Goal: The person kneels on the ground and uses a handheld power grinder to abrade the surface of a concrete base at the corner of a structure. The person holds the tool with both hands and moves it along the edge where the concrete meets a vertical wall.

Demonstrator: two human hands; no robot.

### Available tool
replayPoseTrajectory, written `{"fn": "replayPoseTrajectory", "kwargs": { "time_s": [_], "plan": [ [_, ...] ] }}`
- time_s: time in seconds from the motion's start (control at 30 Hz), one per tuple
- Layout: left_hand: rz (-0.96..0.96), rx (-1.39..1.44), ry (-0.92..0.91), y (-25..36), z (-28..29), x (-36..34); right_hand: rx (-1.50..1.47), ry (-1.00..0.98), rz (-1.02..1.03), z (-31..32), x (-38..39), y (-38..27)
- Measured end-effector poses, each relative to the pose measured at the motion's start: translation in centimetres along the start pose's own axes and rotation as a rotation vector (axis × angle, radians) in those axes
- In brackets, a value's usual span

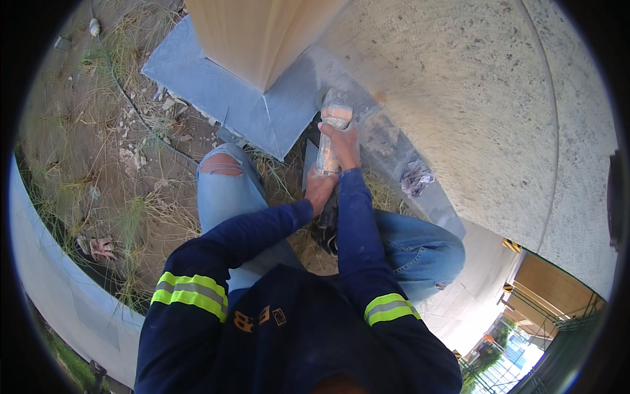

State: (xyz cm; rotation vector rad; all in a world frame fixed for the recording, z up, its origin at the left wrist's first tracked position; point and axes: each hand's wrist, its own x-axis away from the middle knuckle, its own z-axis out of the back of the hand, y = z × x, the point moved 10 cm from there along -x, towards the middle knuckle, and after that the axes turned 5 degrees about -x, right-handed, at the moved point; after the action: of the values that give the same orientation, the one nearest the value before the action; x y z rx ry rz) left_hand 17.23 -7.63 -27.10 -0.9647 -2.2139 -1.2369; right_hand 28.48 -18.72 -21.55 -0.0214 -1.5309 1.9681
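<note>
I hold a dusty orange-and-grey angle grinder (337, 113) in both hands. My right hand (344, 143) is wrapped round its body near the head. My left hand (320, 189) grips the rear end, closer to my knees. The tool's head points away from me, beside the right corner of a blue-grey slab (190, 62). A pale, smooth-sided column (252, 43) rises from that slab. The head's working side is mostly hidden, so I cannot tell whether it touches the slab.
A dark cable (134, 105) crosses the dry, grassy ground on the left, among broken chips (174, 105). A speckled curved concrete wall (472, 98) stands to the right. Crumpled plastic (417, 178) lies at its foot. A dirty glove (101, 247) lies far left.
</note>
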Motion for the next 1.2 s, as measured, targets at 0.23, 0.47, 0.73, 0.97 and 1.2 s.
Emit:
{"fn": "replayPoseTrajectory", "kwargs": {
  "time_s": [0.23, 0.47, 0.73, 0.97, 1.2],
  "plan": [
    [0.036, -0.11, 0.02, 1.1, -1.1, 1.1, -0.004, 0.029, -0.052, 2.0, 0.6, 0.6],
    [-0.011, -0.082, 0.045, 1.6, -0.5, 0.3, 0.017, -0.004, -0.004, 0.0, -0.1, -0.8],
    [-0.047, -0.094, 0.049, 1.1, -0.1, 0.5, -0.011, -0.021, -0.029, 0.1, 0.0, 0.6],
    [-0.024, -0.042, 0.055, 0.7, 0.8, 0.5, 0.072, -0.051, -0.005, -1.5, 0.5, -0.8],
    [0.086, 0.231, 0.13, -0.3, 1.8, 4.6, 0.188, -0.217, 0.071, -4.9, 3.7, -1.2]
  ]
}}
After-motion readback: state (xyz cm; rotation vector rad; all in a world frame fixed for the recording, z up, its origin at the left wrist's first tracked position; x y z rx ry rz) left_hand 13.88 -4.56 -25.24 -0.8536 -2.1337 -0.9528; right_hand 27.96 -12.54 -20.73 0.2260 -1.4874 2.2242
